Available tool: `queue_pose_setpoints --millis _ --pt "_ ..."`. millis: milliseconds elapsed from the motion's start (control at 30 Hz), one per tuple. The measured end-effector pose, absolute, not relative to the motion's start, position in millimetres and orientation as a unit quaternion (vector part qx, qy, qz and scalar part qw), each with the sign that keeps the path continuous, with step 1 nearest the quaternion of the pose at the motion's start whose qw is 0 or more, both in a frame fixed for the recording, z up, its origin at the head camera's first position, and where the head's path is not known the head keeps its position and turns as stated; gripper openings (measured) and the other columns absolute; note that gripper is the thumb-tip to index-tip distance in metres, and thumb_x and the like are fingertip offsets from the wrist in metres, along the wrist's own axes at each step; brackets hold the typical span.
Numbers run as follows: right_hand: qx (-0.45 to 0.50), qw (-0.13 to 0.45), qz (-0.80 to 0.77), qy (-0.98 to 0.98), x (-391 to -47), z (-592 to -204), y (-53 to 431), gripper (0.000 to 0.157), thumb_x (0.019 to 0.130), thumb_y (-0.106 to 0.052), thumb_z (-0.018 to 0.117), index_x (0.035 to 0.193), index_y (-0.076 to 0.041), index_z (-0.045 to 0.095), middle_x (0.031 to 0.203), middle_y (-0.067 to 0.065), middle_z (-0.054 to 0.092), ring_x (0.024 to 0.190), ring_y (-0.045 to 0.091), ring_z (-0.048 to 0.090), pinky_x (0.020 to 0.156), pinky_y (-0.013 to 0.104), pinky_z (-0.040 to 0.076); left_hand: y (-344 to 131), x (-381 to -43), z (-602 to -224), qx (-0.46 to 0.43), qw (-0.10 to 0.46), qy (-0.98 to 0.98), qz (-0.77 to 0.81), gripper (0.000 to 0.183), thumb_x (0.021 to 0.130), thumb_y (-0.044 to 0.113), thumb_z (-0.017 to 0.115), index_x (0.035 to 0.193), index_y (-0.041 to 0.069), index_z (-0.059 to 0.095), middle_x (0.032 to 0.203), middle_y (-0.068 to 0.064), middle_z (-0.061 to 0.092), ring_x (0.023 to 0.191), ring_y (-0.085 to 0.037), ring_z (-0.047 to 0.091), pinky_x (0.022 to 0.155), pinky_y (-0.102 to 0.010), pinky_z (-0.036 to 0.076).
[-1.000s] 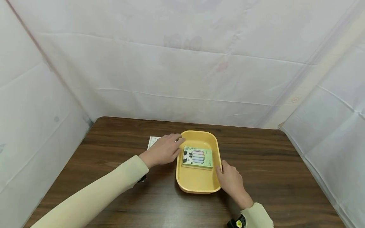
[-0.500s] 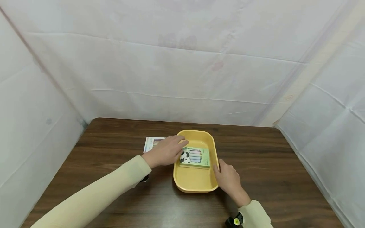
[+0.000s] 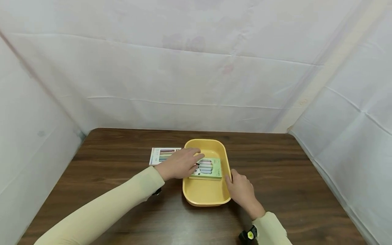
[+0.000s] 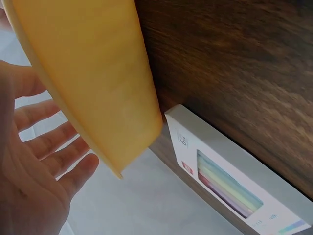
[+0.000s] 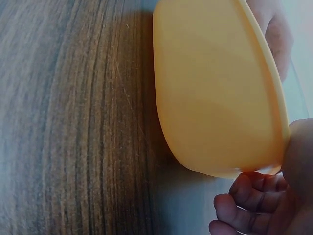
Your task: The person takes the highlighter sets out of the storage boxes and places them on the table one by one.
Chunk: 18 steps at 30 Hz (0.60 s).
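- Starting far left, a pale sleeve stretches in over the dark wood-grain bench.
- Next along, a white box lies flat on the bench, just beside the tray; coloured sticks show in its window, and the left arm hides part of it.
- Here's the left hand, fingers loosely extended, reaching over the tray's left rim and covering one end of the green box; whether it touches either, I can't tell.
- Centre stage, the yellow tray stands on the bench, and inside it lies the green box, face up, pastel sticks on its front.
- And on the right, the right hand grips the tray's side, thumb over the rim, fingers curled outside.
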State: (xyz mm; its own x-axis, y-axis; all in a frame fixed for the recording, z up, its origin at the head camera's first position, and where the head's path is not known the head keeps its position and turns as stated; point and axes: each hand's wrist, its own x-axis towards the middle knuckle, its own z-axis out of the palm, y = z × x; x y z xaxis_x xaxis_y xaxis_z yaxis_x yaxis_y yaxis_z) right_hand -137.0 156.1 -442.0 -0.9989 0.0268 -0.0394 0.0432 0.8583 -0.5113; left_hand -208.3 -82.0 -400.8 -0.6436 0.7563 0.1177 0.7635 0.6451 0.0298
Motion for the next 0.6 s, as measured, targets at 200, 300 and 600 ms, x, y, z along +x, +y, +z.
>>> queue_pose_setpoints --millis 200,300,600 --pt "0.023 0.016 -0.26 0.965 -136 -442 156 0.024 0.099 -0.026 0.048 0.097 -0.005 0.058 0.062 0.002 0.052 0.049 0.012 0.05 0.044 0.028 0.037 -74 -209 -401 -0.433 0.021 -0.9 -0.043 0.041 0.095 0.026 0.056 0.134 0.015 0.054 0.135 -0.01 0.055 0.12 -0.025 0.055 0.101 -0.041 0.045" --pt "0.023 0.017 -0.26 0.965 -136 -442 155 0.025 0.099 -0.027 0.048 0.1 -0.004 0.059 0.062 0.002 0.053 0.049 0.012 0.051 0.044 0.028 0.037 -71 -210 -402 -0.444 0.021 -0.895 -0.036 0.04 0.095 0.026 0.056 0.134 0.016 0.055 0.135 -0.01 0.054 0.119 -0.025 0.056 0.099 -0.042 0.046" --pt "0.018 0.017 -0.256 0.966 -136 -441 148 0.024 0.099 -0.028 0.049 0.097 -0.006 0.058 0.062 0.002 0.052 0.05 0.012 0.051 0.045 0.029 0.037 -69 -209 -404 -0.444 -0.008 -0.896 -0.025 0.045 0.095 0.035 0.057 0.137 0.019 0.053 0.139 -0.01 0.052 0.123 -0.026 0.054 0.098 -0.044 0.047"
